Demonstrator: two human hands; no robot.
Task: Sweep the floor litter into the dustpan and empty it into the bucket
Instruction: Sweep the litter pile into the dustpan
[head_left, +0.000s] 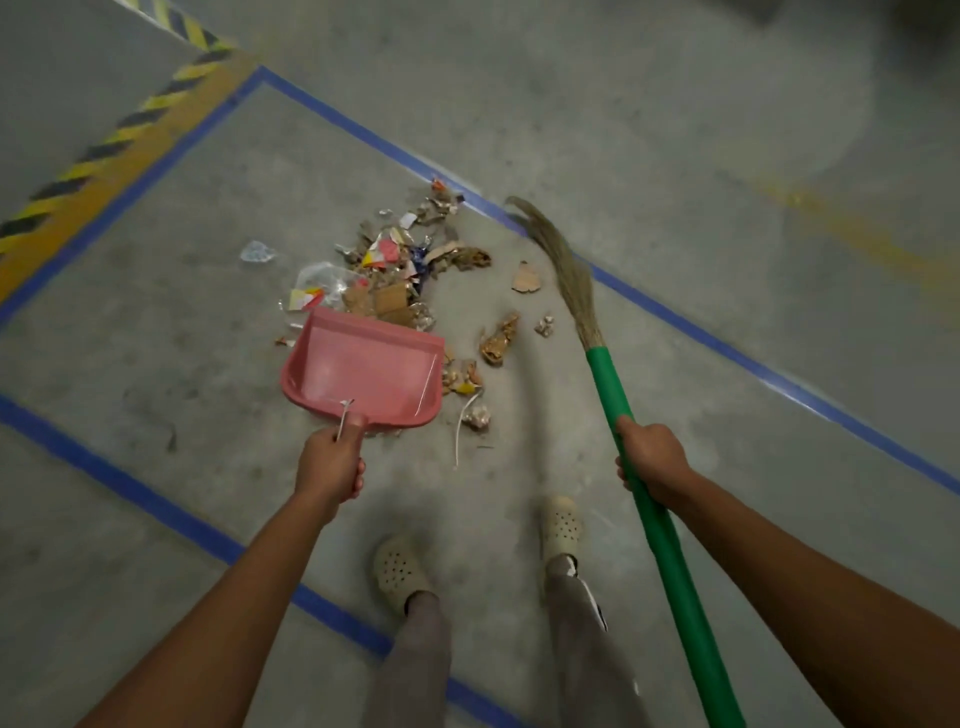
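Two grips are busy. The left grip (332, 462) is wrapped round the handle of the pink dustpan (363, 369), thumb laid along the top. The right grip (649, 457) is closed round the green shaft of the broom (613, 395).

The dustpan is held low over the concrete floor (208, 364) with its mouth turned away from the person. Whether its lip rests on the floor cannot be told. The litter pile (395, 270) of paper, cardboard and wrappers lies just beyond the dustpan's mouth, with its nearest scraps at the lip.

Right of the dustpan lie a crumpled brown scrap (500, 340) and a white strip (460, 431). A cardboard piece (526, 278) lies further off on that side. The broom's bristles (566, 275) slant across the floor to the right of the dustpan and beyond it.

A clear plastic scrap (257, 252) sits beyond the dustpan to its left. Blue tape (156, 499) runs behind the dustpan and along both sides. Pale clogs (400, 571) stand behind it, nearer the person.
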